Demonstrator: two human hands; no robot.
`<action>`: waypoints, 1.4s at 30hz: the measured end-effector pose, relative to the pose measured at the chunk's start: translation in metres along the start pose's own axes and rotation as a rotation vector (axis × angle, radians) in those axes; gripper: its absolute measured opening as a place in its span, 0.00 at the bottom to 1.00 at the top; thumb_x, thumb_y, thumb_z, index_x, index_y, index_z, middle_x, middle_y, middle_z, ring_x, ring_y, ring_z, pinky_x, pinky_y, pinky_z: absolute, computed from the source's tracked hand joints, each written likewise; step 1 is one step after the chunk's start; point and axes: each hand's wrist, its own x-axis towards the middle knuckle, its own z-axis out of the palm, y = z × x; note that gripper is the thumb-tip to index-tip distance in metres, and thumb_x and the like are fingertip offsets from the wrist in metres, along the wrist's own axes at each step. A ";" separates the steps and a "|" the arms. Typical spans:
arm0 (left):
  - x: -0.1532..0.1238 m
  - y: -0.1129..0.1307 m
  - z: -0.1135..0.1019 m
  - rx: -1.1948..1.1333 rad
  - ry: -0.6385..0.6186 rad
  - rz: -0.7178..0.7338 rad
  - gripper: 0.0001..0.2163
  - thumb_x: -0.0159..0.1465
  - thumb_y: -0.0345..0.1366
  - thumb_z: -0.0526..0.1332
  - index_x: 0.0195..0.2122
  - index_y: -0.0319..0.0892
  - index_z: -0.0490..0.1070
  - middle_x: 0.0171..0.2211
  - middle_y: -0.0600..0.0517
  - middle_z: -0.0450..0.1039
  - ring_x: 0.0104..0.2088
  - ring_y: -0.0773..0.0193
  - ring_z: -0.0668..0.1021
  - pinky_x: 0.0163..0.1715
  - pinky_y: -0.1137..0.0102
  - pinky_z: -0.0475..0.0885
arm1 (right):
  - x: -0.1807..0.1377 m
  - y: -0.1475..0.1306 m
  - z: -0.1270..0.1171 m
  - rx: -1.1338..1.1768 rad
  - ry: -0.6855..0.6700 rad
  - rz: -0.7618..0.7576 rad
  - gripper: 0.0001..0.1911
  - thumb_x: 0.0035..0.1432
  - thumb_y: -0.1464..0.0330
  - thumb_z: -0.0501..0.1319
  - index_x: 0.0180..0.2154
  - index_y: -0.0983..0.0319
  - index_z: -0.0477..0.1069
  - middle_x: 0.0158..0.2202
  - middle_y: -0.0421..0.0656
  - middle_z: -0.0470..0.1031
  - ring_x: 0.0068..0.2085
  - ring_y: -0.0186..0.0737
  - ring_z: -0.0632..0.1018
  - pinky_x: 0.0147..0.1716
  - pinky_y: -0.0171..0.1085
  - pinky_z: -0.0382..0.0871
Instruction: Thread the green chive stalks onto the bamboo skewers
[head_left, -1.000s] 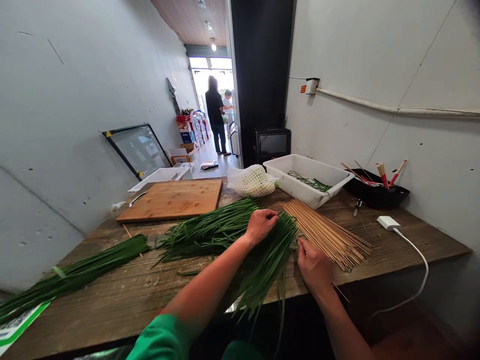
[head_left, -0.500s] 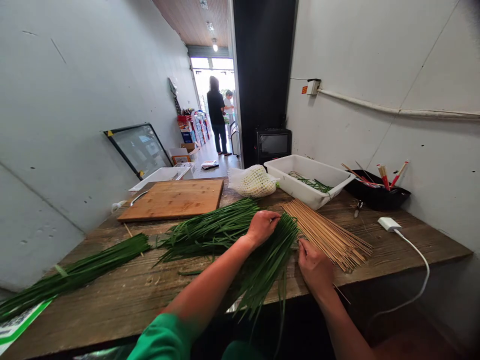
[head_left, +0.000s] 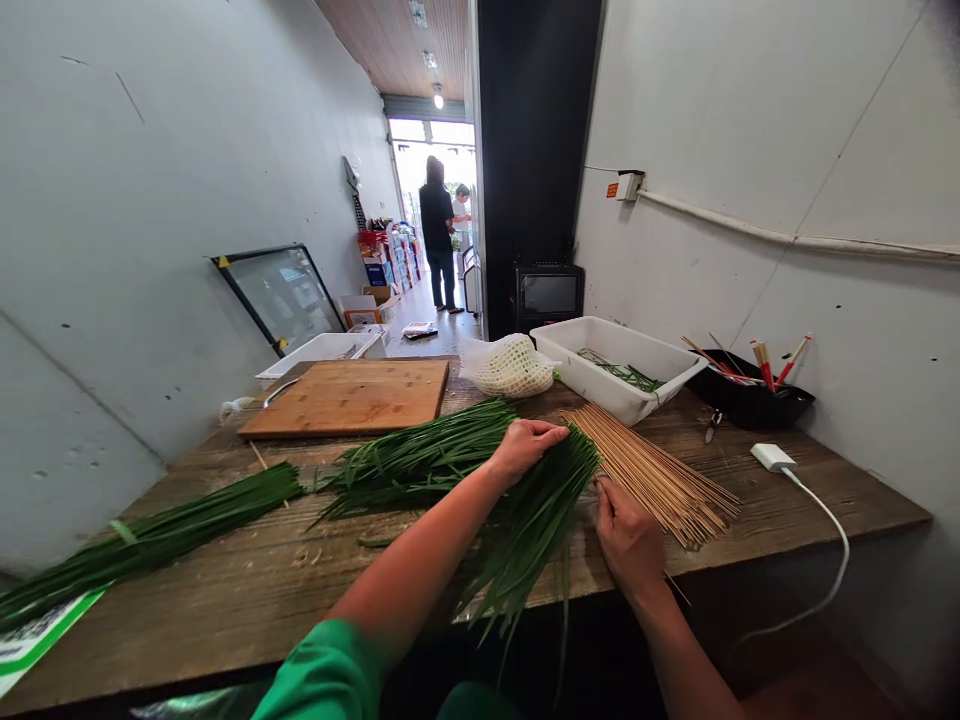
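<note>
Among the leaves (head_left: 544,510), the left hand (head_left: 526,447) still seemingly pinches some, the right hand (head_left: 630,532) a skewer (head_left: 678,588).

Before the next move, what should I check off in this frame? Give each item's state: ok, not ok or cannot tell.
1. Right hand holding a thin stick: ok, its end shows below the wrist.
2. Left hand at the near green leaves: ok, the fingertips are by their upper ends.
3. Left hand gripping a leaf: cannot tell, too small to make out.
4. Leaves wholly on the table: not ok, some tips hang over the front edge.
5. Loose stick pile near the right hand: ok, just beyond it.
</note>
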 end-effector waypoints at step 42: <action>-0.036 0.088 -0.039 -0.221 -0.490 0.101 0.25 0.44 0.44 0.71 0.41 0.34 0.75 0.39 0.43 0.76 0.40 0.57 0.77 0.43 0.66 0.70 | 0.069 -0.042 -0.091 0.762 -0.315 0.177 0.17 0.58 0.59 0.54 0.34 0.65 0.75 0.16 0.35 0.58 0.18 0.29 0.59 0.15 0.29 0.52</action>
